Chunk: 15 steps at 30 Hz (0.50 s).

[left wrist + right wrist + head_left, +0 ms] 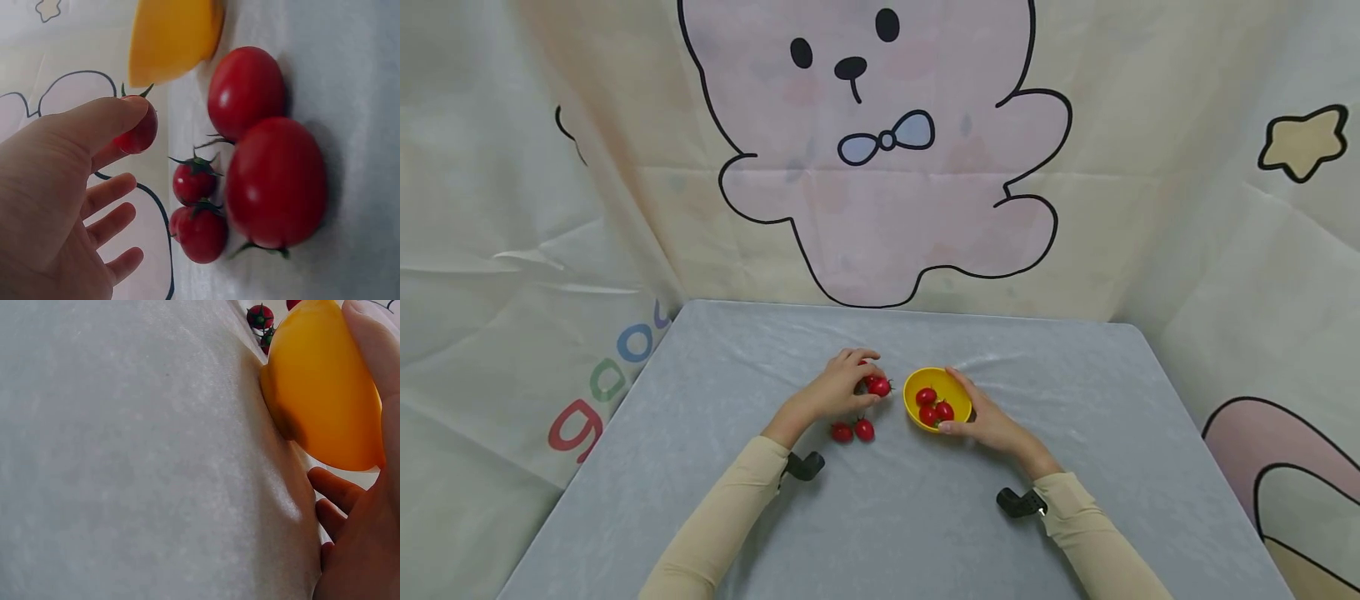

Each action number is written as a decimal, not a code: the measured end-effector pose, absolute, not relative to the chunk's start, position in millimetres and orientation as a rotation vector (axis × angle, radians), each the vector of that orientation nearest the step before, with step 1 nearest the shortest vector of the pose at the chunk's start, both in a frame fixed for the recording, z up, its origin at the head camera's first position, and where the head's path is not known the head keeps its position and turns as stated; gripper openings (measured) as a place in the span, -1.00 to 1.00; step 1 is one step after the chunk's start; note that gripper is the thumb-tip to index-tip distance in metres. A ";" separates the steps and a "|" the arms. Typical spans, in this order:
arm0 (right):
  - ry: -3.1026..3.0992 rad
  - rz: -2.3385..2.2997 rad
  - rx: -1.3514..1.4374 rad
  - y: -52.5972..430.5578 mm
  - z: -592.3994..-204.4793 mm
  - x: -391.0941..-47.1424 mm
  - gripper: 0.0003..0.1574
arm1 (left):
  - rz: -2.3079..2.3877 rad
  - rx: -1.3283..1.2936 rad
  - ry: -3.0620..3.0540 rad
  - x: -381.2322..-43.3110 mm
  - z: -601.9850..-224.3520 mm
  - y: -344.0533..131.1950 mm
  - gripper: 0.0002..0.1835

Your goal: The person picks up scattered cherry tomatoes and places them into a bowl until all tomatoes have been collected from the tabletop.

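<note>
Pinching 1 red tomato (140, 134) in the left hand (838, 392), between the thumb and a finger mostly hidden behind, with the other 3 fingers spread apart. Gripping the yellow bowl (936, 379) by its right side in the right hand (992, 425), with the thumb at the near rim and fingers round the far side. Can see 3 tomatoes (944, 410) lying close together inside the bowl, just right of the left hand, over the gray table (895, 517). Can also see a pair of tomatoes (265, 140) on the table, on the near side of the left hand, and a cluster of tomatoes (203, 234) with green stems just beyond. Cannot give an exact count for the cluster, partly hidden. Wearing beige sleeves (722, 517), plus a black left camera (806, 467) and right camera (1021, 502) at the wrists. Facing a pale backdrop (1120, 208) printed with a pink cartoon animal (880, 225).
</note>
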State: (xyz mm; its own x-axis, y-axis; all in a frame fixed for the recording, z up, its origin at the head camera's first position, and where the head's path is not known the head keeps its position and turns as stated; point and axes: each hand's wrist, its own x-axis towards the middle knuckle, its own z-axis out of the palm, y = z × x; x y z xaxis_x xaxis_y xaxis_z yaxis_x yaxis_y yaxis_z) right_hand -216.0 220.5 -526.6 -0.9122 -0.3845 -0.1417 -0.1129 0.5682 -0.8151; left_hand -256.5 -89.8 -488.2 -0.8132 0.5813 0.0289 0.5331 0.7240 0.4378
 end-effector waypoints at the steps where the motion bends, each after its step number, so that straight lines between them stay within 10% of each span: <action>1: 2.497 -1.269 -0.405 220.3 -526.7 -215.9 0.27 | 0.663 0.912 2.815 -257.2 -487.7 -88.8 -0.64; 15: 2.484 -1.264 -0.372 220.4 -526.8 -216.4 0.27 | 0.699 0.957 2.803 -258.1 -477.2 -78.8 -0.64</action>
State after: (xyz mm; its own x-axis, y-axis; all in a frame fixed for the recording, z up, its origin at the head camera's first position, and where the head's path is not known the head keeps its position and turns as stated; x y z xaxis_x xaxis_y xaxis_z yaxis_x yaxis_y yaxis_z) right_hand -216.4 220.4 -526.8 -0.9121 -0.3729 -0.1702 -0.0821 0.5729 -0.8155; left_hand -258.1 -78.8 -477.2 -0.7979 0.6004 0.0531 0.5550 0.6975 0.4533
